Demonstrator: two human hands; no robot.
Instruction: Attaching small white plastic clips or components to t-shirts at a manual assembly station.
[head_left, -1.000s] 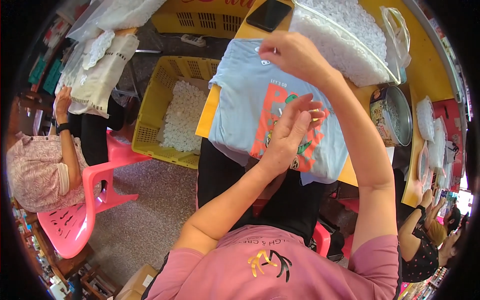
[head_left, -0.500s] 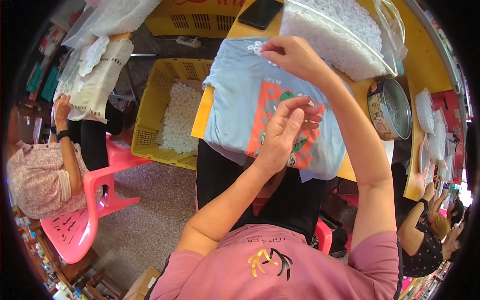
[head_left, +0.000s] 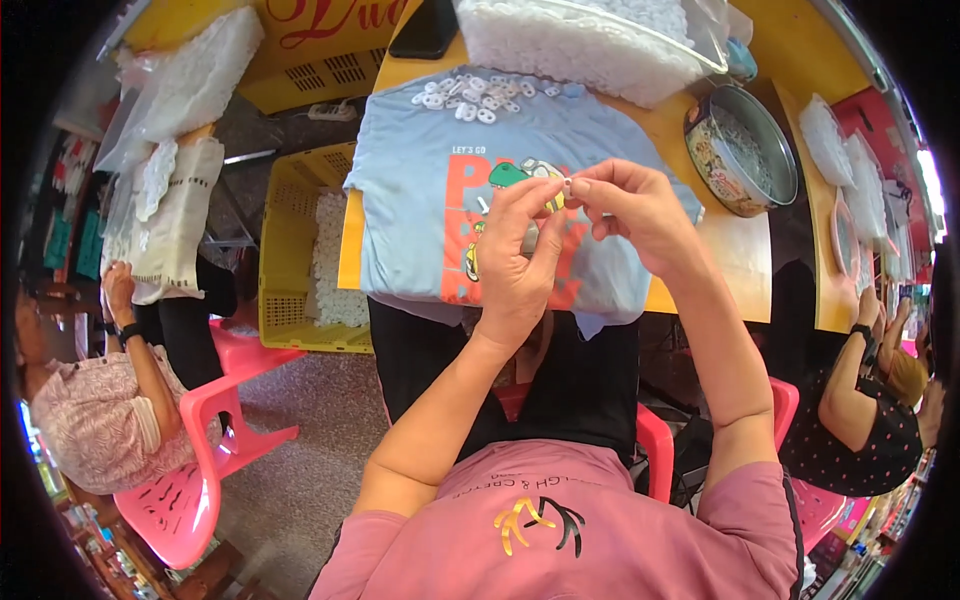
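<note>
Over a light blue T-shirt with a printed cartoon, my two hands meet fingertip to fingertip. My right hand is closed in a pinch on a small white piece, only partly visible. Curled fingers and thumb close my left hand, its fingertips against that piece; what else lies inside its grip is hidden. Beyond them, near the shirt's far edge, is a loose pile of small white plastic pieces with holes in them.
A clear bin heaped with white pieces and a round tin stand on the yellow table. A black phone lies at the far left. A yellow crate is beside the table. Other people sit at both sides.
My right hand has come back from the white pieces at the shirt's far edge to my left hand. The left fingers, loosely spread before, are now closed. The view has shifted.
</note>
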